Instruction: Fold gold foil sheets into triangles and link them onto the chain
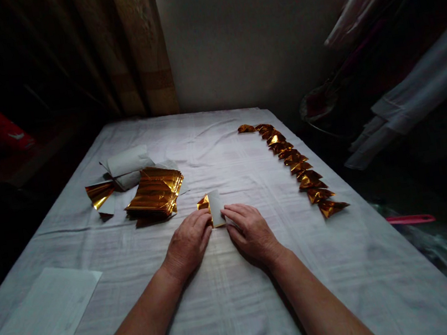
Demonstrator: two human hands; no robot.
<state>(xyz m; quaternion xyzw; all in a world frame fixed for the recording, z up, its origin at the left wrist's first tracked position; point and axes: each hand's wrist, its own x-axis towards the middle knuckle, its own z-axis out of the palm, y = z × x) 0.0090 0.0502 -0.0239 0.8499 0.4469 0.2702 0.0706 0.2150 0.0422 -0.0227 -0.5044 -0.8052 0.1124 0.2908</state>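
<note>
Between my two hands lies a small sheet of gold foil paper (216, 207), partly folded, with its pale back up and a gold strip along its left side. My left hand (189, 241) grips its left edge, fingers closed together. On the other edge, my right hand (252, 231) holds the paper with fingers and thumb close together. A thick stack of gold foil sheets (154, 193) sits just beyond my left hand. Along the right side runs a row of folded gold foil pieces (299, 167).
White cloth covers the table (228, 312). Behind the stack lie rolled pale papers (127, 162) and a loose gold sheet (100, 193). A flat white sheet (41, 329) rests at the near left. Hanging clothes (424, 81) and a pink handle (411, 219) are off the right edge.
</note>
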